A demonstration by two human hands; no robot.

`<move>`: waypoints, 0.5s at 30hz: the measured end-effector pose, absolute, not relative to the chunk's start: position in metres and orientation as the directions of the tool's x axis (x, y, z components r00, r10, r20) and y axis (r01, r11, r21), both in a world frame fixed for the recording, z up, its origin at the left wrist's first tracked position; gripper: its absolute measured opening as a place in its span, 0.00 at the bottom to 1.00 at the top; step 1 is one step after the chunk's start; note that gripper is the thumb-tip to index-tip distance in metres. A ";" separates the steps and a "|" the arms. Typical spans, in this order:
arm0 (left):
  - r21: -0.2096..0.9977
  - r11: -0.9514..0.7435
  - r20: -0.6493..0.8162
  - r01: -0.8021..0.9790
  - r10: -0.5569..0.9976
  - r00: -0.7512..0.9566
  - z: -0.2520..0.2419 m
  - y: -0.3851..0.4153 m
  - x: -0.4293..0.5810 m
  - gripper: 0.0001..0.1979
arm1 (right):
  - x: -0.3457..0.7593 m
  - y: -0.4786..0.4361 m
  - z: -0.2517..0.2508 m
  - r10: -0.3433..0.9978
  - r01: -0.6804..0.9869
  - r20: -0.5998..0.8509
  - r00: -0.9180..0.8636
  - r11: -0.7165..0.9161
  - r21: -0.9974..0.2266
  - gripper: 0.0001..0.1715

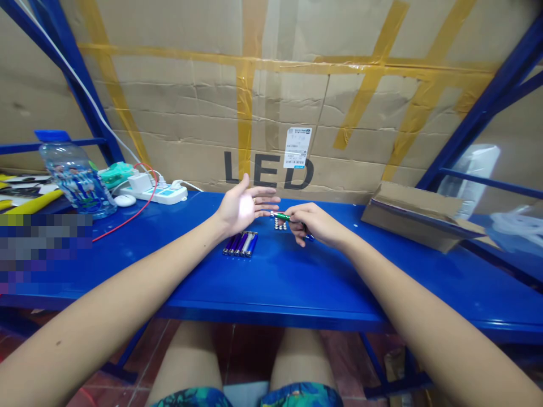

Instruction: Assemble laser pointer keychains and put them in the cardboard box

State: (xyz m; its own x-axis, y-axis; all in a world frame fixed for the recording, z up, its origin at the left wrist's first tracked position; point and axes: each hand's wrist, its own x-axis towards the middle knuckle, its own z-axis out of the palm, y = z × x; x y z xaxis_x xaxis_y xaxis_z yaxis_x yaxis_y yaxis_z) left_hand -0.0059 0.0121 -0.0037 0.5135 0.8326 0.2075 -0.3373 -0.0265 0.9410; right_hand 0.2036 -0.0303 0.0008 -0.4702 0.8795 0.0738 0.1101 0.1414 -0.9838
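Note:
In my right hand (307,223) is a slim green penlight (281,216), gripped between thumb and fingers with its silver tip pointing left. My left hand (248,208) is held open opposite it, palm towards the light, fingers stretched out to the right. A bright white spot shines on that palm. Below my left hand, several purple, silver and blue penlights (240,245) lie side by side on the blue table (271,288). Small shiny silver pieces (280,224) stand grouped behind my right fingers, partly hidden. A blue end of something shows under my right hand.
At left stand a water bottle (76,175) and a white power strip (163,193) with plugs and a red cable (127,226). An open cardboard box (411,217) sits at right. A large taped carton (190,124) closes off the back, between blue metal posts.

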 end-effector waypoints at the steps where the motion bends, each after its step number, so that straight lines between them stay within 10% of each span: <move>1: 0.940 -0.026 0.209 -0.340 0.832 0.514 -0.003 0.012 -0.006 0.40 | 0.204 -0.030 0.001 0.878 0.112 0.073 -0.472 0.142 -0.983 0.06; 15: 0.939 -0.017 0.206 -0.344 0.829 0.520 -0.003 0.012 -0.005 0.41 | 0.211 -0.022 -0.005 0.892 0.207 0.169 -0.420 0.276 -0.939 0.08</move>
State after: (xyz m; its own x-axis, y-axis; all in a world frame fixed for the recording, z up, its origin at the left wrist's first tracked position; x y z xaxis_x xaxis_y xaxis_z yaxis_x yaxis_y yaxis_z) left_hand -0.0048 0.0117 -0.0028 0.5197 0.8291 0.2060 -0.3445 -0.0173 0.9386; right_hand 0.2113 -0.0224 -0.0046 -0.4200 0.8916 0.1693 0.2070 0.2757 -0.9387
